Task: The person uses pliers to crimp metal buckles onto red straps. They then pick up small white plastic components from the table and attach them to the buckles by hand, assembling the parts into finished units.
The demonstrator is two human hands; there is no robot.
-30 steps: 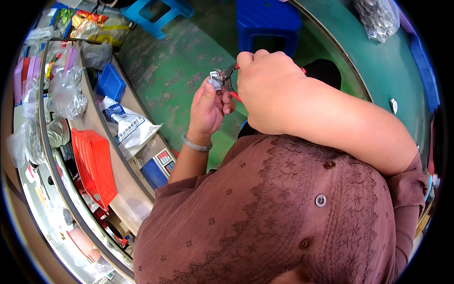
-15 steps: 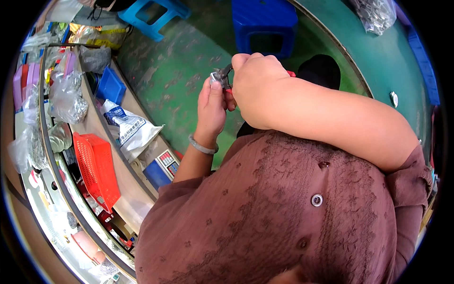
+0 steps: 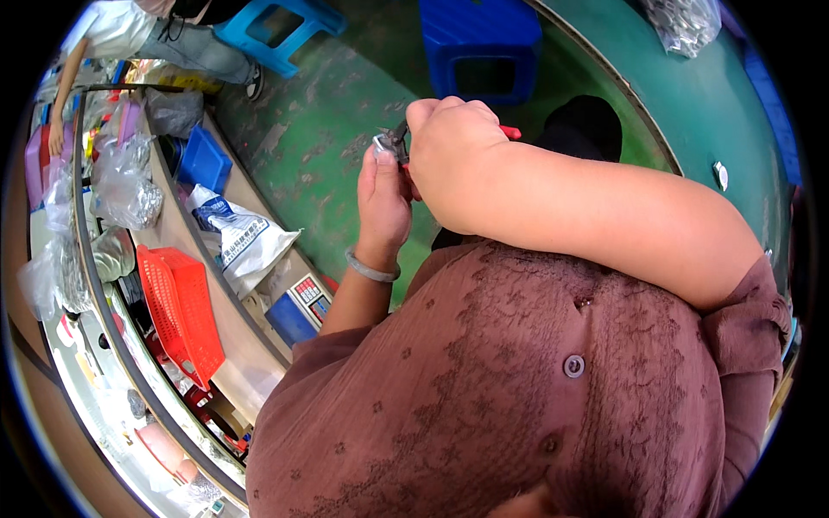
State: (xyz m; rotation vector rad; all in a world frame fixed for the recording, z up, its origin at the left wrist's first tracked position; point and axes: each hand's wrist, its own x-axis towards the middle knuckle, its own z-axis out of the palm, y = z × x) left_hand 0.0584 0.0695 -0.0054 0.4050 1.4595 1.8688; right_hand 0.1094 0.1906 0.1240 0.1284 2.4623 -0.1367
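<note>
My right hand (image 3: pixel 456 155) is closed round a pair of red-handled pliers (image 3: pixel 511 133), and one handle end sticks out behind the fist. The dark jaws point left and meet a small shiny silver metal piece (image 3: pixel 382 145). That piece is pinched between the thumb and fingers of my left hand (image 3: pixel 385 194), which wears a pale bracelet (image 3: pixel 371 266) at the wrist. Both hands are held together above the green floor, in front of my body. The fist hides most of the pliers, and exactly how the jaws meet the piece is too small to tell.
At left, shelves bear a red basket (image 3: pixel 186 315), a white printed sack (image 3: pixel 237 237), a blue scale (image 3: pixel 294 315) and clear bags (image 3: pixel 125 194). Blue stools (image 3: pixel 482 47) stand ahead. A green table (image 3: pixel 682 112) curves along the right. Another person (image 3: pixel 177 43) is at upper left.
Both hands have shifted slightly left with the pliers and the metal piece. Another person has come into view at upper left, one arm reaching down by the shelves.
</note>
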